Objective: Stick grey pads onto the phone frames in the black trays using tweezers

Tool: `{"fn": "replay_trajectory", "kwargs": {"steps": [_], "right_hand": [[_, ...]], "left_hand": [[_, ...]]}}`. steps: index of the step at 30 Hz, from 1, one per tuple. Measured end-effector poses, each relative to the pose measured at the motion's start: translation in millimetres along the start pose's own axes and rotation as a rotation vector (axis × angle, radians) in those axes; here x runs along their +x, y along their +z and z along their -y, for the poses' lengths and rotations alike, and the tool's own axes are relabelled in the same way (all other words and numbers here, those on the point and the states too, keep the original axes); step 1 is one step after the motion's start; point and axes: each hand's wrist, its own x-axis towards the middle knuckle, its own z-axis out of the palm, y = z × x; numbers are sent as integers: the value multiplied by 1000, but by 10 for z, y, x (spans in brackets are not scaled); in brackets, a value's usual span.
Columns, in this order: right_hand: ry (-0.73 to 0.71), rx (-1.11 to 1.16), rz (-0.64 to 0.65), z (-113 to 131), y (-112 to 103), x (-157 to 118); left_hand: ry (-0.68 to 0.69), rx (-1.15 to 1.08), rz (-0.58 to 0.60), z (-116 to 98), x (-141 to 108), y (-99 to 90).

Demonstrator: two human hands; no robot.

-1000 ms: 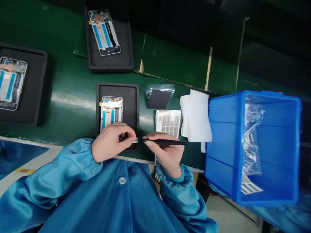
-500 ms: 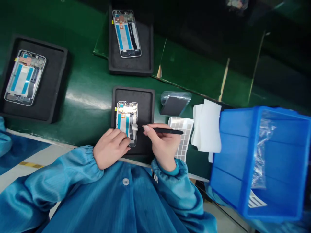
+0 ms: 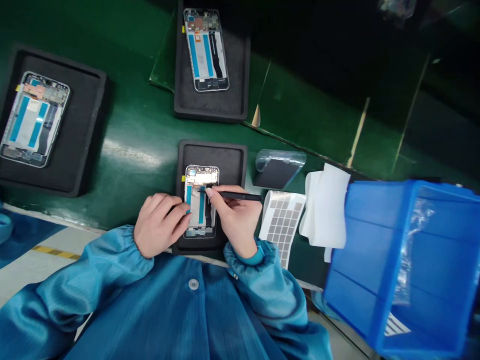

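An opened smartphone [image 3: 195,220] lies in a black foam tray [image 3: 200,152], its circuit board and two blue strips exposed. My right hand [image 3: 240,220] is closed around black tweezers [image 3: 240,195]. Their tips reach left over the phone's upper middle, where a small pale piece shows; I cannot tell if they grip it. My left hand [image 3: 159,222] has its fingers curled against the phone's left edge, fingertips on its frame. A sheet of grey square stickers [image 3: 283,222] lies right of my right hand.
Opened phones lie in two more black trays, one at left [image 3: 84,125] and one at the back [image 3: 236,65]. Right of the stickers are a dark sheet with clear film [image 3: 277,170], white papers [image 3: 328,210] and a blue bin [image 3: 360,255] with plastic inside.
The tweezers have moved up and left across the phone, from its right side to its upper middle. My left hand has drawn back left from the phone's lower part. The view has shifted slightly.
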Motion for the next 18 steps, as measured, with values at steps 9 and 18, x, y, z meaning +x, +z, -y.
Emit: {"fn": "replay_trajectory", "kwargs": {"steps": [9, 18], "right_hand": [[-39, -61, -6, -19, 12, -10], [-53, -76, 5, -27, 7, -8]], "left_hand": [[7, 43, -30, 44, 8, 57], [8, 45, -17, 54, 15, 55]]}}
